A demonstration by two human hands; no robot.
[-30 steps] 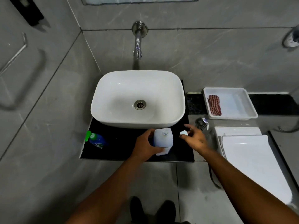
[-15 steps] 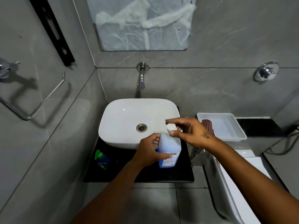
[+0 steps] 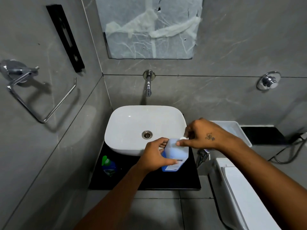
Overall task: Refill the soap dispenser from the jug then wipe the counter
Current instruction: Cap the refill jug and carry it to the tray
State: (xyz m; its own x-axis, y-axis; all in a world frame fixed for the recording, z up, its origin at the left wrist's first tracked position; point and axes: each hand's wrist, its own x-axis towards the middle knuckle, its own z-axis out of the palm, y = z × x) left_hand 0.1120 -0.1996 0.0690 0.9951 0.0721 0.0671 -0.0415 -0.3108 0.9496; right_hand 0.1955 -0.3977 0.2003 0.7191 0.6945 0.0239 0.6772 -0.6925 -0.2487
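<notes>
My left hand (image 3: 155, 155) grips the jug (image 3: 175, 156) — upright on the counter (image 3: 146, 181); my right hand (image 3: 202, 136) pinches its white cap (image 3: 183, 138).

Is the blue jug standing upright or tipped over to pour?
Upright. The jug stands by the sink, left hand round it, right hand at the white cap.

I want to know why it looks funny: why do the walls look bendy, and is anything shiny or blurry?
Head view: the wide lens bows the wall tile lines; light glints off the towel ring and white sink; the soap dispenser looks soft and smeared; the mirror is covered, so it reflects nothing.
</notes>
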